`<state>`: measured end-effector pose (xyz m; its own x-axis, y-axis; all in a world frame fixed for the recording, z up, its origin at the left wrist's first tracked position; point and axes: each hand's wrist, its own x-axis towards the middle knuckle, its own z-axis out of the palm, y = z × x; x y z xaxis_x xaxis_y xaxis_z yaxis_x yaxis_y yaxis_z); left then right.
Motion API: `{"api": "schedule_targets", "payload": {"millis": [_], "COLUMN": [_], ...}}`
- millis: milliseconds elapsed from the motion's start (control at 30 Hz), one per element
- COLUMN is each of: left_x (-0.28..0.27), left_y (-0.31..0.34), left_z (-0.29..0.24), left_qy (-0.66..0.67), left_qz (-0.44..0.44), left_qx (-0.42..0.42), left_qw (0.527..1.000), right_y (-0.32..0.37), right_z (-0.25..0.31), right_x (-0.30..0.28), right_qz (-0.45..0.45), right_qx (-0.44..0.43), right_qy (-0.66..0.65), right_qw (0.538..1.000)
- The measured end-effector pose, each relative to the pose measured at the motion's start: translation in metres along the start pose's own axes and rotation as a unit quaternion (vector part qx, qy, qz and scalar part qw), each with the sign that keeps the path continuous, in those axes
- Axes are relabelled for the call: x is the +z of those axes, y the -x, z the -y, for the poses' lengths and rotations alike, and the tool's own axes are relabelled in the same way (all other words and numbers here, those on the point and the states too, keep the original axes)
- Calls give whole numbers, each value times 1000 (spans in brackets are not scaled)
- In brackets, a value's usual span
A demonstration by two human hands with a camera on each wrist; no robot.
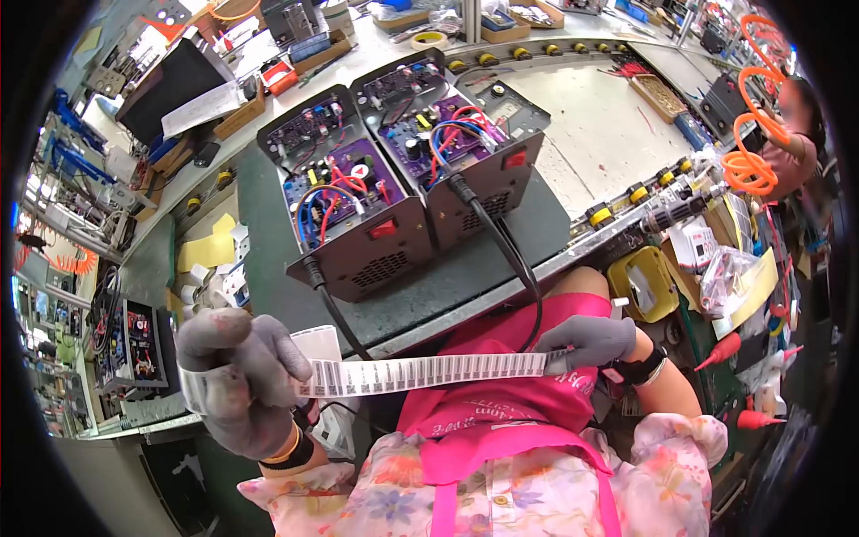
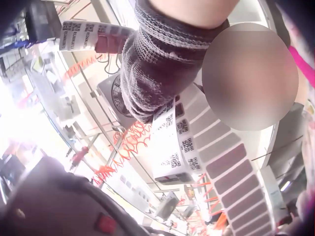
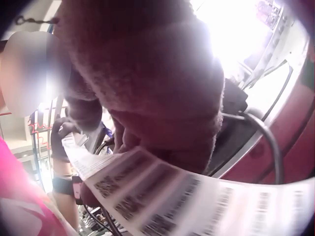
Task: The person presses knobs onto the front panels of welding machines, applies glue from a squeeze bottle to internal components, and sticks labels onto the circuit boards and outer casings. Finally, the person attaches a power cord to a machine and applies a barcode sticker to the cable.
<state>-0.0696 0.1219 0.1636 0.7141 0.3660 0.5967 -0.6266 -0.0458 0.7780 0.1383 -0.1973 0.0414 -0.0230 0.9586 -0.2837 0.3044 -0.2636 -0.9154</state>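
A long white strip of printed labels (image 1: 429, 372) with QR codes stretches between my two grey-gloved hands, across the pink apron. My left hand (image 1: 243, 376) grips its left end with curled fingers, and more of the strip stands up behind the thumb. At the other end my right hand (image 1: 592, 344) pinches the strip between thumb and fingers. In the left wrist view the strip (image 2: 229, 169) hangs in a curve below the left glove (image 2: 160, 66). The right wrist view has the strip (image 3: 162, 201) running under the right glove (image 3: 147, 93).
Two open metal cases (image 1: 385, 255) (image 1: 483, 192) with purple circuit boards and black cables stand on the green bench mat (image 1: 259, 268) ahead. A roller conveyor edge (image 1: 617, 210) runs behind. To the right are a yellow bin (image 1: 646, 309) and an orange coiled hose (image 1: 750, 170).
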Motion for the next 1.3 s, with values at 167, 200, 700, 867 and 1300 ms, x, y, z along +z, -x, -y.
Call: {"api": "schedule_targets", "payload": {"millis": [167,200,700,867,1300], "left_x": [34,46,69,66,66], "left_y": [37,43,42,45,87], "left_z": [33,33,68,89,70], "left_qy": [-52,-72,-81,-84,-123], "left_qz": [56,96,-75,-5,108], "left_qx": [-103,-151,-207,-191,-165], "left_qw": [992,981,972,978,973], "right_y": [-10,-15,-77,-59,-85], "right_z": [26,42,67,51,62], "right_x": [0,1,16,30,43], "right_qz": [-1,-3,-166,-124,-367], "right_qx": [17,63,-141,-29,-82], "right_qy": [-169,-301,-61,-235,-293], "right_qw": [985,951,974,964,879]}}
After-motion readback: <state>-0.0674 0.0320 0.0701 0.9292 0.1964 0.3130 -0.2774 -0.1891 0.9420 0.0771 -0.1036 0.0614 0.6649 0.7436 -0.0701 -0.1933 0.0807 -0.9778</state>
